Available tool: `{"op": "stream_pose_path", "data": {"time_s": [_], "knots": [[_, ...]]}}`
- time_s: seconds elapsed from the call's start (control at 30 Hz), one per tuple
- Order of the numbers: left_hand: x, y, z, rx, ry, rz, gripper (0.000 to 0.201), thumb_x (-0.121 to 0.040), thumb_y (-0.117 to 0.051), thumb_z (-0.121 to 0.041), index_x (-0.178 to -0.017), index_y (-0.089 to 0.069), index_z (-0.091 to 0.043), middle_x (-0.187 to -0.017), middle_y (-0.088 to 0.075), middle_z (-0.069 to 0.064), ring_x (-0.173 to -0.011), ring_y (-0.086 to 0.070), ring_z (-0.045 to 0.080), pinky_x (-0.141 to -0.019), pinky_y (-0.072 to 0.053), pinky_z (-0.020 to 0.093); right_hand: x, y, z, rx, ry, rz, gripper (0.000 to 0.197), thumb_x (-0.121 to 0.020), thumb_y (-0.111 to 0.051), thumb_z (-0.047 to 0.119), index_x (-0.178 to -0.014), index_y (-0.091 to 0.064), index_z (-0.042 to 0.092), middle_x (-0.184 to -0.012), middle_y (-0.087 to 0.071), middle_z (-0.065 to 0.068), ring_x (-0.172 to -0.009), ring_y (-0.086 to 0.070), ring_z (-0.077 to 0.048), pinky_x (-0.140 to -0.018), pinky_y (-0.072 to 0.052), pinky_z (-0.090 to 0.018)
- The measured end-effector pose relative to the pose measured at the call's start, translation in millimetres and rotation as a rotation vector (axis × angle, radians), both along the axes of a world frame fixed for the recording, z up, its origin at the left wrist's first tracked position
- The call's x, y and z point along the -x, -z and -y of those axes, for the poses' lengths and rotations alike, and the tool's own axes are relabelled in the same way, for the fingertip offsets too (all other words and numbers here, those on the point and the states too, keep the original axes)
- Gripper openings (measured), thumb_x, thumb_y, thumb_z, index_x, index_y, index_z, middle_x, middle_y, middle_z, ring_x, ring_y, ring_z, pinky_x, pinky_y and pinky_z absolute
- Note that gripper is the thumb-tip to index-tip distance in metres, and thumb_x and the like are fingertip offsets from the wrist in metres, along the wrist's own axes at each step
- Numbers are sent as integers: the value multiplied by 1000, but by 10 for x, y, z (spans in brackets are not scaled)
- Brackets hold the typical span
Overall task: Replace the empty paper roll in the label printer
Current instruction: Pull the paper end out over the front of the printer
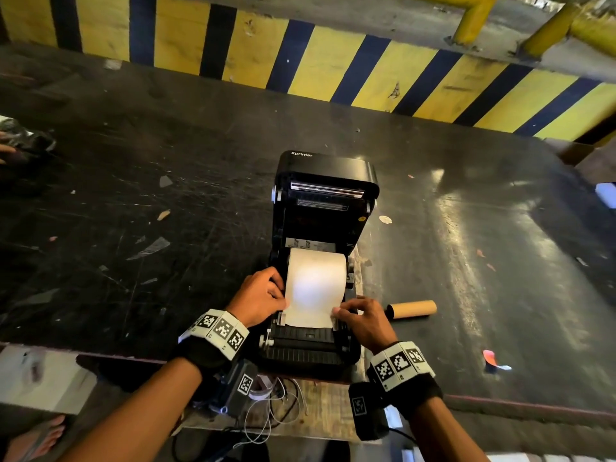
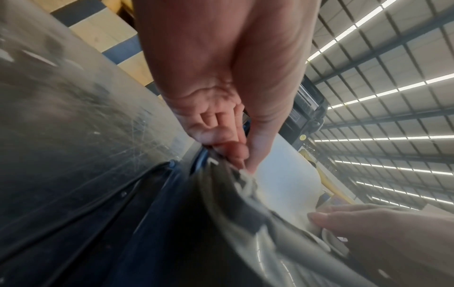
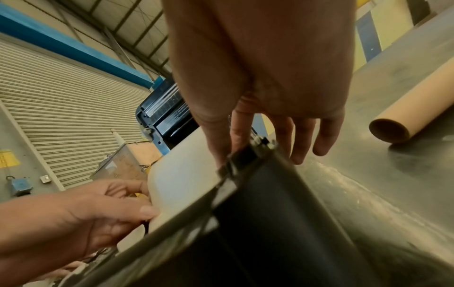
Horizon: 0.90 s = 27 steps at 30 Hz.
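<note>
The black label printer (image 1: 320,348) stands near the table's front edge with its lid (image 1: 328,171) raised. A full white paper roll (image 1: 316,278) lies in its bay, and its loose end is drawn forward over the feed slot. My left hand (image 1: 283,300) pinches the sheet's left edge, thumb against fingers (image 2: 245,165). On the other side my right hand (image 1: 336,311) pinches the right edge, with its other fingers (image 3: 324,139) hanging straight. The empty brown cardboard core (image 1: 413,310) lies on the table just right of the printer, also in the right wrist view (image 3: 412,120).
The dark scratched table (image 1: 133,211) carries paper scraps and a red scrap (image 1: 490,360). A yellow and black striped barrier (image 1: 300,61) runs along the back. Cables (image 1: 276,411) hang below the front edge. Another person's hand (image 1: 6,151) shows at far left.
</note>
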<state>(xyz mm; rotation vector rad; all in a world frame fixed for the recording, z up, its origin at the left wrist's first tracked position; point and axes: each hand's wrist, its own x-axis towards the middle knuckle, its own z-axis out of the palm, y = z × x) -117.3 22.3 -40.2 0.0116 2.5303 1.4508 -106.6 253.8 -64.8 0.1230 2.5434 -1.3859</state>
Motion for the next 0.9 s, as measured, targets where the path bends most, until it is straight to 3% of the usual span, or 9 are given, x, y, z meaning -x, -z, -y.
{"op": "stream_pose_path", "data": {"time_s": [0.1,0.27,0.37,0.53,0.63,0.7,0.83,0.9], "knots": [[-24,42,-19,5,-54,-42,23,-72,-75,-4,-84,-55,-7,-62,-66,1,-52,-57,6,-56,-46,20,18,-68,-1,-55,-62,13,19,-84,-68,25,-73,-73,11,-81,-59,7,-82,-59,-14,-62,-40,-17],[-2,40,18,28,53,-6,30,-71,-75,1,-83,-49,-10,-60,-64,-1,-42,-54,-6,-56,-45,19,6,-67,17,57,0,11,18,-84,-69,21,-82,-76,6,-82,-69,3,-75,-62,-7,-65,-44,-19],[22,-4,50,45,100,21,33,-69,-76,1,-81,-48,-11,-59,-64,-1,-45,-55,-3,-56,-47,20,2,-43,54,11,39,-47,14,-82,-70,20,-80,-76,8,-89,-73,-5,-81,-66,-15,-69,-47,-22],[0,11,42,-37,-23,-3,32,-69,-75,2,-74,-50,-18,-59,-64,2,-50,-59,11,-55,-50,26,-16,-39,13,-78,5,-30,11,-80,-72,26,-74,-75,18,-88,-67,1,-86,-65,-19,-79,-50,-32],[-7,-15,34,-3,59,21,33,-69,-75,3,-74,-49,-15,-60,-65,2,-52,-58,9,-57,-50,24,-70,-79,47,-64,45,-70,19,-79,-72,32,-81,-76,13,-86,-71,-1,-79,-66,-17,-66,-49,-24],[7,-43,50,31,116,54,33,-68,-76,1,-77,-48,-13,-62,-64,1,-54,-58,9,-58,-48,22,-66,-83,73,-33,75,-78,19,-82,-71,26,-85,-76,8,-84,-71,-3,-78,-66,-18,-62,-46,-20],[-20,-24,68,-47,23,22,23,-73,-74,-2,-79,-53,-11,-63,-66,5,-50,-61,8,-53,-48,20,-86,-115,66,-113,24,-53,16,-82,-70,25,-84,-77,10,-93,-66,-3,-89,-64,-22,-80,-52,-36],[-53,-10,56,-64,-16,-17,23,-74,-73,-1,-74,-54,-14,-59,-65,3,-45,-58,1,-52,-48,20,-88,-160,48,-147,5,-46,17,-81,-70,27,-83,-77,11,-87,-65,1,-85,-64,-19,-80,-51,-35]]}}
